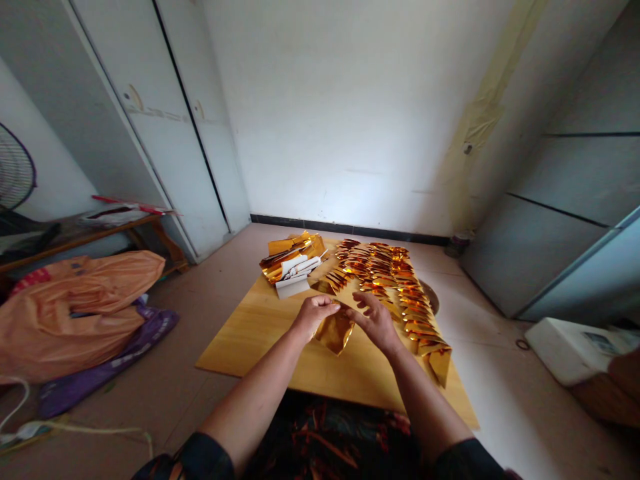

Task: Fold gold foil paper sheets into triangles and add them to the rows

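Observation:
A sheet of shiny gold foil paper (334,332) hangs between my hands just above the near part of the board. My left hand (315,313) pinches its upper left edge between thumb and fingers. At its upper right side my right hand (375,321) has thumb and index finger on the paper, the other fingers raised. Rows of folded gold paper pieces (383,270) stand close together beyond and to the right of my right hand. Past my left hand lies a loose pile of gold sheets (283,250) with white-backed paper (294,285).
The wooden board (250,333) sits low over the tiled floor. An orange bag (90,300) and a purple bag (115,360) lie at left, by a wooden bench (160,240). A white box (570,347) stands at right; a grey cabinet (540,220) is behind it.

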A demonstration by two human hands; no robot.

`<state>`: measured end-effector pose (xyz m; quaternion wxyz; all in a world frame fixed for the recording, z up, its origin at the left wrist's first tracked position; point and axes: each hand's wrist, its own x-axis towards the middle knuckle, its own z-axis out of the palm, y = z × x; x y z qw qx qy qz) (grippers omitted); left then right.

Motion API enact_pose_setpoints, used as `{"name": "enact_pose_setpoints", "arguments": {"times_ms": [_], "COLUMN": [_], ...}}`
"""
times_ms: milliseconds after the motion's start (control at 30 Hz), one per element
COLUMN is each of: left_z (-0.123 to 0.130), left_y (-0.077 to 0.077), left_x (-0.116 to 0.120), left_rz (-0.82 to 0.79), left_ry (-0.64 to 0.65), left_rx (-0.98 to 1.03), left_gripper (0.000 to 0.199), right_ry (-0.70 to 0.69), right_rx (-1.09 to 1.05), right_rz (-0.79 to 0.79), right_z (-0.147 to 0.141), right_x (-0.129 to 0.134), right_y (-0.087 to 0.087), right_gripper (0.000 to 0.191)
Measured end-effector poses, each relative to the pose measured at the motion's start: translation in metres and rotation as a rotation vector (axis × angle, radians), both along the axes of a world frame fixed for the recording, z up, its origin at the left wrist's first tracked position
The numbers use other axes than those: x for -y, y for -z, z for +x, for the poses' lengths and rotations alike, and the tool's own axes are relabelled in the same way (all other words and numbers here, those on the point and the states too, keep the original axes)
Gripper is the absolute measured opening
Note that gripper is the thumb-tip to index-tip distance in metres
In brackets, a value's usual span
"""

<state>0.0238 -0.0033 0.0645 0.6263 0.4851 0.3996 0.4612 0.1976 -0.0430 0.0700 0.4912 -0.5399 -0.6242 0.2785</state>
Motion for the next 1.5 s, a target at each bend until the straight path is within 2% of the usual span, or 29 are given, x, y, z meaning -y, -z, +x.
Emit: {"name": "enact_pose_setpoints", "arguments": {"times_ms": [100, 200, 300, 467, 600, 700, 833, 900, 1000, 1100, 1200, 1267, 1400, 1500], "left_z": [0.000, 0.000, -0.004, -0.023, -0.030, -0.024, -0.013, -0.010, -0.010, -0.011, -0.010, -0.009, -0.011, -0.017], "left_y": [-0.004, -0.005, -0.002, 0.006, 0.018, 0.030, 0.041, 0.041, 0.039, 0.039, 0.042, 0.044, 0.045, 0.043], "left_x": [-0.002, -0.005, -0.007, -0.012, -0.019, -0.023, -0.019, -0.012, -0.001, 0.003, 0.002, 0.000, 0.000, 0.005], "left_rz": [0.046, 0.086, 0.080, 0.003, -0.018, 0.101, 0.331, 0.465, 0.678, 0.843, 0.965, 1.008, 1.028, 1.013], "left_ry": [0.100, 0.155, 0.184, 0.141, 0.162, 0.030, -0.145, -0.115, -0.028, 0.011, 0.094, 0.149, 0.175, 0.180], "left_rx": [-0.147, -0.232, -0.254, -0.314, -0.335, -0.413, -0.580, -0.774, -1.059, -1.228, -1.292, -1.288, -1.247, -1.225], "left_gripper": [0.032, 0.028, 0.021, 0.017, 0.010, 0.005, 0.024, 0.028, 0.026, 0.021, 0.018, 0.015, 0.014, 0.017], "right_ry": [-0.119, -0.163, -0.097, 0.075, 0.182, 0.223, 0.234, 0.250, 0.242, 0.242, 0.220, 0.137, -0.103, -0.158], "right_rx": [0.010, -0.037, -0.055, -0.076, -0.019, 0.119, 0.472, 0.652, 0.869, 0.985, 0.938, 0.813, 0.572, 0.517], "right_rz": [-0.077, -0.139, -0.111, -0.060, -0.068, -0.102, -0.125, -0.130, -0.130, -0.094, 0.009, 0.056, -0.063, -0.154], "right_z": [-0.005, -0.012, -0.014, -0.006, -0.004, -0.006, -0.010, -0.011, -0.014, -0.016, -0.017, -0.016, -0.016, -0.014], "right_x": [-0.006, -0.011, -0.013, -0.011, -0.005, -0.001, -0.002, -0.003, -0.003, 0.001, 0.004, 0.005, 0.005, 0.005], "right_y": [-0.006, -0.002, 0.004, 0.013, 0.030, 0.045, 0.053, 0.053, 0.051, 0.048, 0.043, 0.042, 0.044, 0.046], "right_gripper": [0.033, 0.019, 0.014, 0.017, 0.017, 0.015, 0.018, 0.018, 0.016, 0.016, 0.017, 0.021, 0.023, 0.024]}}
